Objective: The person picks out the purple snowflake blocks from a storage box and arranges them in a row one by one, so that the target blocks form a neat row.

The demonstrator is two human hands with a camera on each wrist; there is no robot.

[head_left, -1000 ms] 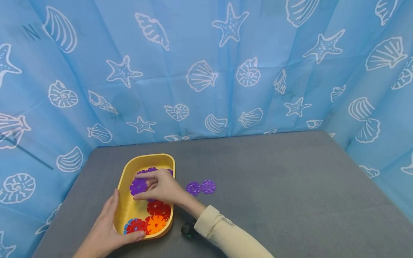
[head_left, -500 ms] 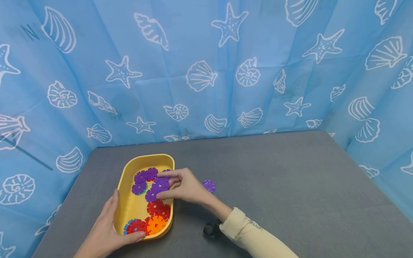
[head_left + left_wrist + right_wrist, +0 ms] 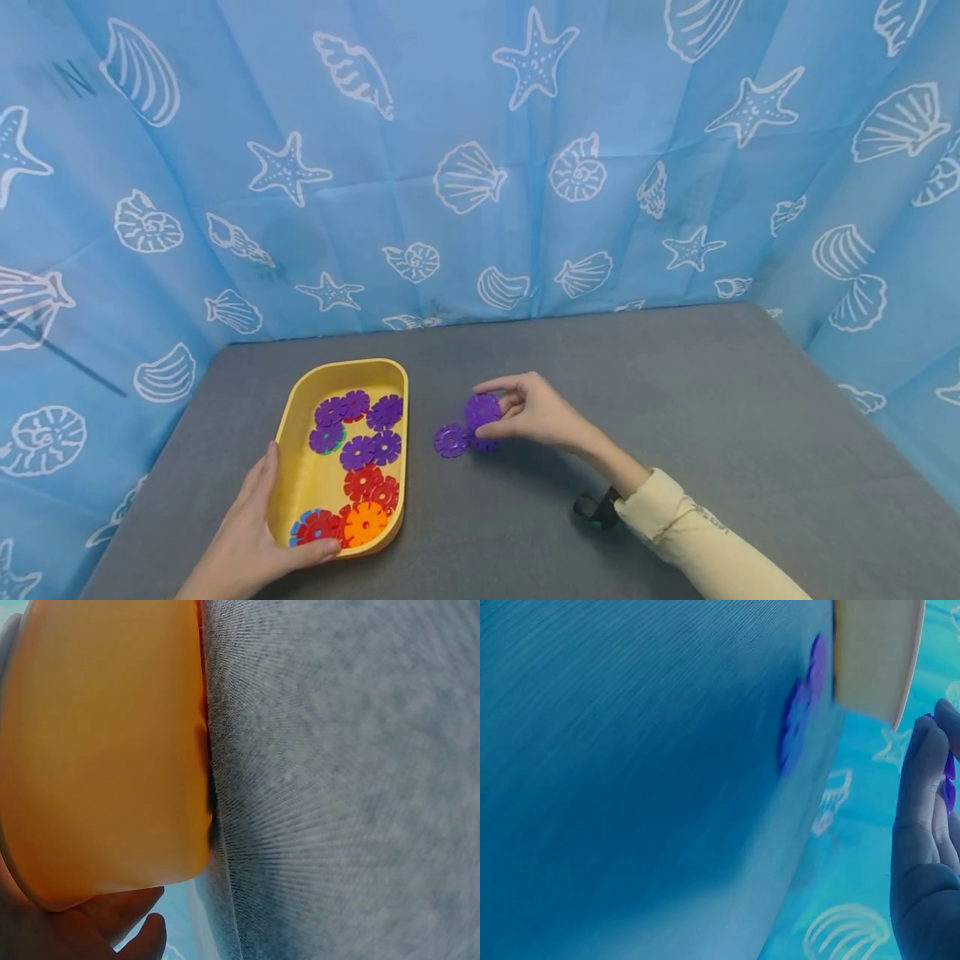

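Note:
My right hand (image 3: 536, 412) pinches a purple notched plastic disc (image 3: 482, 408) between thumb and fingers. It holds this disc above two purple discs (image 3: 450, 441) that lie side by side on the table; one is partly covered by the held disc. In the right wrist view the pair of discs (image 3: 802, 705) lies flat, and only slivers of the held disc (image 3: 949, 793) show behind my fingers. My left hand (image 3: 243, 529) grips the yellow tray (image 3: 288, 467) at its near left corner, thumb on the front rim, fingers along the outer left side.
Inside the tray lie several purple discs (image 3: 357, 452), red discs (image 3: 363, 482) and an orange disc (image 3: 365, 523), with blue at the near corner. Grey cloth covers the table (image 3: 675, 400). A blue shell-print curtain (image 3: 480, 242) hangs behind and at both sides.
My right hand has lifted a purple disc out of the tray and carried it right, over the pair on the table. The left hand stays on the tray.

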